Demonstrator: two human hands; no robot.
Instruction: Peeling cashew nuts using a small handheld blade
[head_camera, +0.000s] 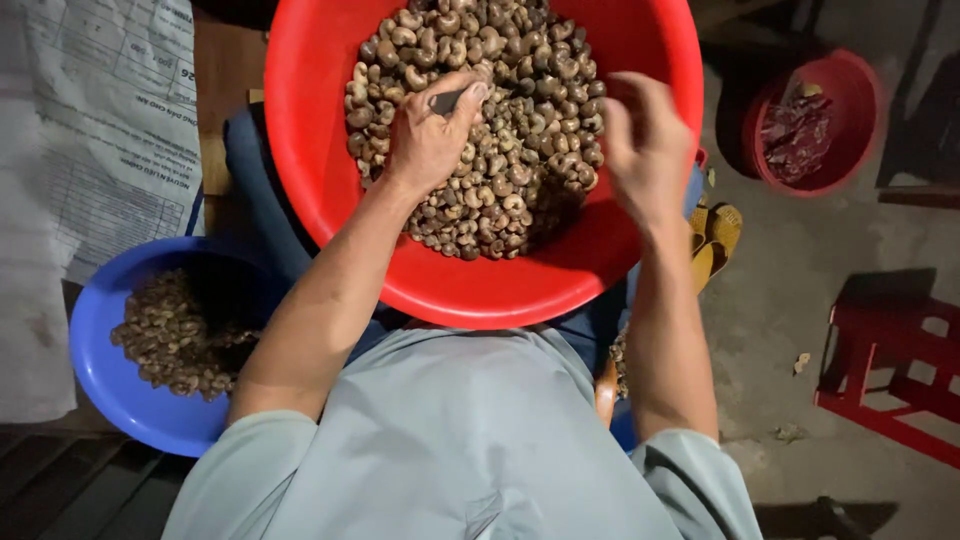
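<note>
The left hand (425, 140) rests on the cashew nuts (500, 150) heaped in the red basin (330, 190), its fingers clamped on a small dark tool (447, 100). The right hand (645, 145) hovers blurred; whether its fingers hold anything I cannot tell. A slipping tool could nick the thumb. The basin rim stands well clear of both hands; the blue basin (95, 340) sits lower left.
</note>
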